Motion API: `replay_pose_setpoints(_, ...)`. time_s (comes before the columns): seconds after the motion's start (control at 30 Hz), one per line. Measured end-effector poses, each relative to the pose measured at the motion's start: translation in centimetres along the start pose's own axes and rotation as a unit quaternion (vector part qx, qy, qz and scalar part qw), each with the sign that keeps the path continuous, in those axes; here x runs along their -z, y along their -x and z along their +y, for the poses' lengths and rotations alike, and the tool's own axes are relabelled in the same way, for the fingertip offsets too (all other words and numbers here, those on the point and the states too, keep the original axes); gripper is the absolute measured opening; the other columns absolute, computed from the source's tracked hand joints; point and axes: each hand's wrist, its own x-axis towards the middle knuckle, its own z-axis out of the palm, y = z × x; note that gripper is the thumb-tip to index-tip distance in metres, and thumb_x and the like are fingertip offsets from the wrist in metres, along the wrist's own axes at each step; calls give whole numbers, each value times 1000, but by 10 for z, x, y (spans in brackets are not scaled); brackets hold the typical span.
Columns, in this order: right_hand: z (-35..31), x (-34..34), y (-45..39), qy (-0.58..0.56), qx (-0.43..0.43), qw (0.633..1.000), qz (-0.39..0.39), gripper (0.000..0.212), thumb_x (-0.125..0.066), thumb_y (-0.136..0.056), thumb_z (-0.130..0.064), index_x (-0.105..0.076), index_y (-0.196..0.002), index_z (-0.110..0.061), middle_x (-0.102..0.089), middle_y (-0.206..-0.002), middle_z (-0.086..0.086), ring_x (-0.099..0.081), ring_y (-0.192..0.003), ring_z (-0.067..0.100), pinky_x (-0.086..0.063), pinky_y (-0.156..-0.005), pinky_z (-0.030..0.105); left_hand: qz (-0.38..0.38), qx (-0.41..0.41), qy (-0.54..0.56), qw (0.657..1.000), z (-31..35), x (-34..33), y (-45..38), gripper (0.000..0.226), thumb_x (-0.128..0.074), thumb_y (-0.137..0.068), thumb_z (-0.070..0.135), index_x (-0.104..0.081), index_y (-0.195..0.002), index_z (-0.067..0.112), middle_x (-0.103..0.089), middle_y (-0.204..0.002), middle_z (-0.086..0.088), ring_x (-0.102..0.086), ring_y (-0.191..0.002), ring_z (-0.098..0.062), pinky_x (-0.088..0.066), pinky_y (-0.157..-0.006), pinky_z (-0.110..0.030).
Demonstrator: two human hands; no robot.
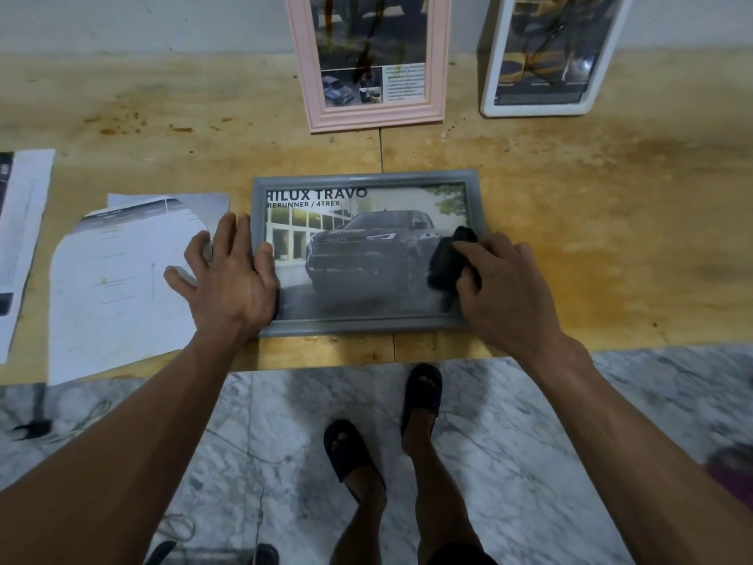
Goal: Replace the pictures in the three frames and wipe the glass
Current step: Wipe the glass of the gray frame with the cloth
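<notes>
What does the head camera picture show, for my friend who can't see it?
A person's right hand wipes a black cloth over the glass of a grey picture frame lying on a wooden table, while the left hand presses on its left edge.

Three frames, three sheets, one cloth

We count three picture frames on the table (570,189): a grey frame (366,326) lying flat, a pink frame (373,116) and a white frame (533,110) standing at the wall. Each holds one picture, so three pictures in all. We see three loose paper sheets at the left: a large sheet (114,287), a smaller sheet (212,205) partly under it, and an edge sheet (20,238). One black cloth (448,258), two hands, left hand (232,275) and right hand (505,287), and two black sandals on the floor.
</notes>
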Motion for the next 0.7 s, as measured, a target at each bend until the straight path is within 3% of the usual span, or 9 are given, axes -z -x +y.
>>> replay_pose_setpoints(0.1, -16, -13, 14, 30, -53, 998, -6, 29, -47, -86, -14, -66, -102, 1, -65, -98, 18, -53, -86, 36, -49, -76, 45, -1, 3, 0, 1000, 0, -1, 0, 50, -22, -105, 48, -26, -152, 30, -20, -162, 11, -14, -147, -29, -10, -107, -69)
replay_pose_setpoints(0.2, -38, -13, 21, -35, -128, 990, -41, 29, -46, -86, -15, -62, -105, 0, -64, -100, 17, -55, -88, 37, -49, -78, 46, -2, 4, 0, 1000, 0, -2, 0, 50, -22, -105, 48, -26, -152, 31, -20, -161, 11, -14, -147, -29, -10, -107, -69)
replay_pose_setpoints(0.33, -61, -16, 24, -51, -116, 991, -46, 37, -36, -86, -24, -63, -104, -5, -65, -100, 12, -56, -91, 33, -50, -79, 42, 0, 2, 3, 1000, 0, -2, 1, 50, -22, -105, 47, -27, -151, 30, -21, -161, 12, -15, -146, -30, -10, -107, -69)
replay_pose_setpoints(0.5, -102, -31, 16, -92, -96, 988, -76, 29, -47, -86, -24, -63, -107, -13, -63, -107, 4, -51, -97, 25, -47, -79, 36, -1, -1, 4, 1000, 0, -2, 1, 48, -22, -105, 46, -26, -150, 31, -20, -161, 11, -15, -146, -30, -11, -107, -68)
replay_pose_setpoints(0.7, -150, -45, 2, -119, -41, 988, -93, 28, -49, -85, -23, -65, -105, -12, -64, -105, 7, -53, -95, 30, -51, -74, 44, -13, -13, 3, 1000, -4, 1, 0, 48, -20, -105, 45, -25, -151, 30, -18, -161, 11, -14, -146, -31, -11, -106, -68)
